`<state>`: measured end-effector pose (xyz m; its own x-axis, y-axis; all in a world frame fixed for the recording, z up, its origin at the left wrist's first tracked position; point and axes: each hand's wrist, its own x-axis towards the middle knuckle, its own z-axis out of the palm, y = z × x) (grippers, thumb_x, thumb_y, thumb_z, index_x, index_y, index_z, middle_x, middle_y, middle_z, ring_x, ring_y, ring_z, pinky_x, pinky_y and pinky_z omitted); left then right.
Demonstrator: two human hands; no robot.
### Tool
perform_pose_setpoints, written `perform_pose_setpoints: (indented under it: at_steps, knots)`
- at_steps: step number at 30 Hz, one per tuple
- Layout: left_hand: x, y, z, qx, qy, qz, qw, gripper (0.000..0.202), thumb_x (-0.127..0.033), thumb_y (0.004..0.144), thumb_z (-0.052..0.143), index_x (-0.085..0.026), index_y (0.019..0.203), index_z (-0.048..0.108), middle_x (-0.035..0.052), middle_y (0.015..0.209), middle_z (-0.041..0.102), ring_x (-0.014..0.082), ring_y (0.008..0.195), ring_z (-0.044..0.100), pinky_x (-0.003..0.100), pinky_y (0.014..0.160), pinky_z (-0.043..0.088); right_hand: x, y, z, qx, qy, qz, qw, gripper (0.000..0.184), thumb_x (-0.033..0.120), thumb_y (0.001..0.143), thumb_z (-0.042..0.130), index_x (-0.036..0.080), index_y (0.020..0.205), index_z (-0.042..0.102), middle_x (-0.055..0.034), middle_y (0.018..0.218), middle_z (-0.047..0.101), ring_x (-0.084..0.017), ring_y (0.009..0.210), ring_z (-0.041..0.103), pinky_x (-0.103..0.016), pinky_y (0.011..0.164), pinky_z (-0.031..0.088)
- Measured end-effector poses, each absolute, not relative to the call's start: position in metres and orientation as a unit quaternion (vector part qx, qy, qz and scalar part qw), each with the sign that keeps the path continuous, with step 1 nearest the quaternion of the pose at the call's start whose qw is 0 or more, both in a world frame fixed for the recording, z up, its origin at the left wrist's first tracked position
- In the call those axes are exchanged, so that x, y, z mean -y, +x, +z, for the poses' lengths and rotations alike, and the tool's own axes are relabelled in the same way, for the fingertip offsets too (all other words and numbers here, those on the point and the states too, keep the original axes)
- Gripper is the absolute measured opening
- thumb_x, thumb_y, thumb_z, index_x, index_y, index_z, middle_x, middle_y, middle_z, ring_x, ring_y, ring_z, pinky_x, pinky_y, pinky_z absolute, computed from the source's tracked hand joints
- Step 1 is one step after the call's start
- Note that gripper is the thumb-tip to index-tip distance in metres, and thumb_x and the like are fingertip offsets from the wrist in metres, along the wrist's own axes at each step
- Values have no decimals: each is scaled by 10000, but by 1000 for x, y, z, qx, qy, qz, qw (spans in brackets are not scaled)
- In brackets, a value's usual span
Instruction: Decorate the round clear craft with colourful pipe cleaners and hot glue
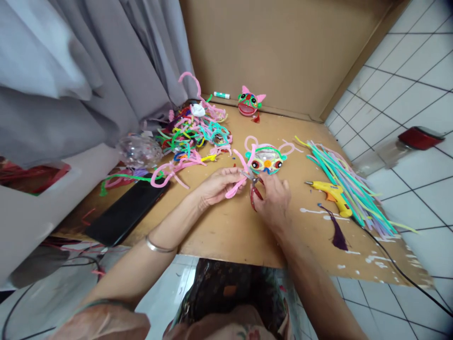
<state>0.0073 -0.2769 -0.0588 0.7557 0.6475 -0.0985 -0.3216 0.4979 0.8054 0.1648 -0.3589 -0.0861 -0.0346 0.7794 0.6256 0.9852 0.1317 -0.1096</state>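
Note:
My left hand (220,185) pinches a pink pipe cleaner (235,189), which is bent and sticks out above and below the fingers. Red-handled scissors (255,192) sit in my right hand (275,196), their blades against the pink stem beside my left fingertips. Just beyond the hands lies a lion-like craft face (267,158) with a green rim, round eyes, an orange nose and pink loops at its top. A similar finished-looking face (248,101) with pink ears and a red mouth stands at the back.
A heap of coloured pipe cleaners (198,130) lies at the back left, near a clear plastic ball (139,150) and a black phone-like slab (127,210). On the right are straight pipe cleaners (348,184), a yellow glue gun (332,196) with a cord, and a purple tassel (338,233).

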Motion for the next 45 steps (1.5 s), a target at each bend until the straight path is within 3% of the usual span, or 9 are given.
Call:
perform_pose_setpoints:
  at_steps: [8,16,25,34,36,40,42,45]
  knots:
    - [278,8,-57,-212,414,303,832,185,-174,579,815,-117,705,693,0,558,609,51,480,507,146,446,376,360,162,-82,700,-633,-198,266,254,284,879,507,175,1093,592,-88,917,652,-226,823,544,-333,701,289]
    - [278,8,-59,-213,451,305,811,146,-169,614,790,-119,704,687,-4,556,610,44,428,460,154,397,311,360,161,-81,706,-629,-188,265,222,277,900,489,193,1056,624,-82,888,647,-212,791,531,-321,688,287]
    - [280,9,-61,-215,434,304,820,236,-223,561,840,-107,717,707,8,591,616,53,486,498,152,436,349,363,157,-81,698,-631,-186,282,185,259,920,480,191,933,652,-51,760,650,-171,675,529,-298,662,313]
    - [278,9,-62,-217,457,306,806,226,-248,617,820,-105,683,657,-8,565,577,43,448,455,164,405,305,363,158,-84,704,-623,-159,301,203,241,924,464,194,825,634,-22,662,632,-140,602,532,-256,623,350]
    - [277,10,-63,-221,456,310,804,238,-257,625,819,-106,681,644,-10,563,571,45,444,453,165,402,305,362,158,-86,689,-628,-155,327,209,261,940,454,190,866,637,-29,678,640,-146,616,552,-253,636,377]
    - [268,11,-67,-239,428,369,790,255,-239,624,823,-110,647,604,-14,555,564,42,438,453,161,416,329,368,162,-86,616,-687,-146,357,303,338,914,521,159,1150,584,-92,878,696,-203,752,622,-302,716,433]
    - [263,10,-67,-241,405,411,780,245,-216,627,820,-109,652,601,-17,552,557,41,450,461,157,438,353,377,166,-83,614,-717,-107,313,322,300,886,542,158,1173,572,-122,963,697,-240,841,639,-336,750,435]
    - [258,8,-65,-239,378,448,774,220,-184,634,814,-104,738,637,-16,582,572,47,487,492,157,476,391,397,169,-75,701,-679,31,216,229,200,867,542,191,1081,623,-98,1007,700,-232,907,641,-343,799,435]
